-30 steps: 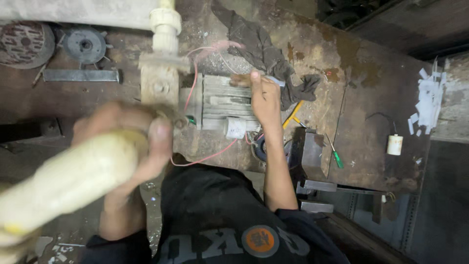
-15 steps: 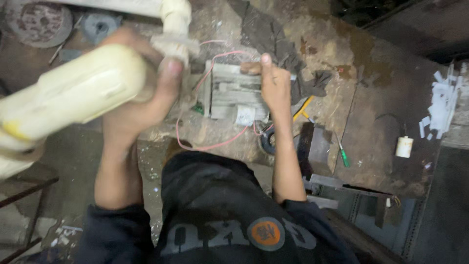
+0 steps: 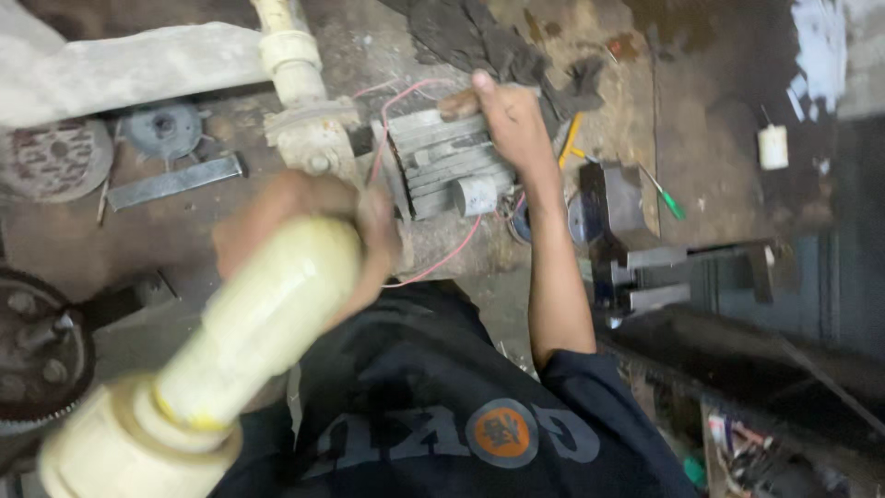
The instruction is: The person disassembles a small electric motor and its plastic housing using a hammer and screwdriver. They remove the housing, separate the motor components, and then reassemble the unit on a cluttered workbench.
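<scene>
My left hand grips a thick cream-coloured plastic pipe piece, held close to the camera and blurred, with a wider collar at its near end. My right hand rests on top of a small grey finned electric motor on the dirty workbench, with its fingers over the motor's far edge. Thin pink wires loop around the motor. Just left of the motor stands a cream pipe fitting with a flange.
A dark rag lies behind the motor. A green-handled screwdriver and a dark metal block sit to the right, a small white cylinder farther right. Round metal discs and a flat bar lie left.
My left hand with the cream pipe has come down from the upper left toward the camera. My right hand has stayed on the motor. The view has shifted.
</scene>
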The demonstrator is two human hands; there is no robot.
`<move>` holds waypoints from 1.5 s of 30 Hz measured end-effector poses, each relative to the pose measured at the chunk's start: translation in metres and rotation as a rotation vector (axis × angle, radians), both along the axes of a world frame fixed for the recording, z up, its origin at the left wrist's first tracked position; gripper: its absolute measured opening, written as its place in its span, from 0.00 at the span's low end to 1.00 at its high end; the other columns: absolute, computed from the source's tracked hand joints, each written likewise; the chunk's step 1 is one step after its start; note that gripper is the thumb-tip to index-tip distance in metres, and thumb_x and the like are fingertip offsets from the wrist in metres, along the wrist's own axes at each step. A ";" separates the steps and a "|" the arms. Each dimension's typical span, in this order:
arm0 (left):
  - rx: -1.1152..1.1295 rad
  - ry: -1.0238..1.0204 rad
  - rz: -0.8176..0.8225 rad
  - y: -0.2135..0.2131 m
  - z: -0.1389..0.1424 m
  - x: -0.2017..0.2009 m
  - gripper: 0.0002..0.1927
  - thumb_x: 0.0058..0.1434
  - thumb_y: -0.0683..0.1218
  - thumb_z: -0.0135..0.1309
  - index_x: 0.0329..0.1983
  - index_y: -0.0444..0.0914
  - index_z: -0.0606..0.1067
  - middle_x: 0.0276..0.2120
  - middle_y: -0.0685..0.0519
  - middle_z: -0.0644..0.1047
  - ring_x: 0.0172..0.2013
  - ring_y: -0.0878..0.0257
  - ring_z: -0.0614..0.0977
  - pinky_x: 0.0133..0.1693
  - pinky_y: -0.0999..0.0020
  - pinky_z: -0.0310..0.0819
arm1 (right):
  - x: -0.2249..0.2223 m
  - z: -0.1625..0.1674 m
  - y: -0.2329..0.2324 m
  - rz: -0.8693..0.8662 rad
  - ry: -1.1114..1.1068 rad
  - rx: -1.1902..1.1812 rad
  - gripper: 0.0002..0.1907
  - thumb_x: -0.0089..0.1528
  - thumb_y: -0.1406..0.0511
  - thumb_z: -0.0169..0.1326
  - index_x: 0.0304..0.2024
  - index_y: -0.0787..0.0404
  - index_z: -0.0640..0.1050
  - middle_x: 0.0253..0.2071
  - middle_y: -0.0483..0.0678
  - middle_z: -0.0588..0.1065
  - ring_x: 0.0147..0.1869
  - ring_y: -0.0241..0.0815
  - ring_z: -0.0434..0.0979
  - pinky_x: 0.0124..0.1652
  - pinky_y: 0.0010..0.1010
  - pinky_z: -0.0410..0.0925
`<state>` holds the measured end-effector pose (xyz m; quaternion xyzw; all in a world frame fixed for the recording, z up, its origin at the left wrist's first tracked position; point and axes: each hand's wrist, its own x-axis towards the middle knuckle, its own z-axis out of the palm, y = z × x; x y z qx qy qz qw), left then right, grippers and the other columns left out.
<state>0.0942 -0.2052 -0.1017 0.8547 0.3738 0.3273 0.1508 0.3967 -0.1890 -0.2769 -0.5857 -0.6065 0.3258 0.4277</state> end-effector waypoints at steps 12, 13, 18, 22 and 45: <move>-0.092 -0.376 -0.177 0.013 0.009 -0.017 0.14 0.72 0.37 0.64 0.36 0.36 0.70 0.27 0.51 0.72 0.25 0.65 0.74 0.30 0.71 0.70 | -0.002 -0.006 0.003 -0.015 0.059 0.006 0.33 0.75 0.52 0.40 0.35 0.73 0.82 0.40 0.55 0.84 0.46 0.44 0.85 0.51 0.32 0.74; -0.075 -0.410 -0.187 0.013 0.010 -0.017 0.14 0.72 0.36 0.65 0.36 0.36 0.70 0.27 0.51 0.72 0.25 0.65 0.74 0.30 0.72 0.70 | -0.004 -0.002 0.002 -0.028 0.042 0.026 0.33 0.75 0.52 0.40 0.35 0.72 0.83 0.40 0.54 0.84 0.46 0.44 0.85 0.51 0.32 0.74; -0.145 -0.464 -0.198 0.001 -0.001 -0.025 0.13 0.75 0.34 0.62 0.39 0.35 0.69 0.30 0.52 0.73 0.27 0.67 0.75 0.33 0.74 0.71 | -0.037 0.050 -0.015 -0.155 -0.153 0.078 0.26 0.75 0.56 0.41 0.39 0.67 0.84 0.42 0.53 0.84 0.48 0.49 0.85 0.52 0.34 0.73; -0.167 -0.494 -0.214 0.005 -0.021 -0.033 0.12 0.72 0.34 0.62 0.38 0.34 0.69 0.28 0.51 0.71 0.24 0.66 0.74 0.29 0.72 0.68 | -0.097 0.081 -0.042 -0.227 -0.843 -0.033 0.10 0.69 0.64 0.51 0.43 0.62 0.81 0.44 0.55 0.78 0.53 0.58 0.78 0.53 0.44 0.69; -0.020 -0.389 -0.137 0.027 0.013 -0.019 0.10 0.68 0.37 0.63 0.34 0.33 0.73 0.27 0.49 0.76 0.25 0.62 0.78 0.29 0.67 0.69 | -0.127 0.064 -0.045 -0.263 -0.883 0.262 0.08 0.64 0.60 0.62 0.43 0.55 0.83 0.43 0.43 0.79 0.52 0.47 0.74 0.59 0.47 0.58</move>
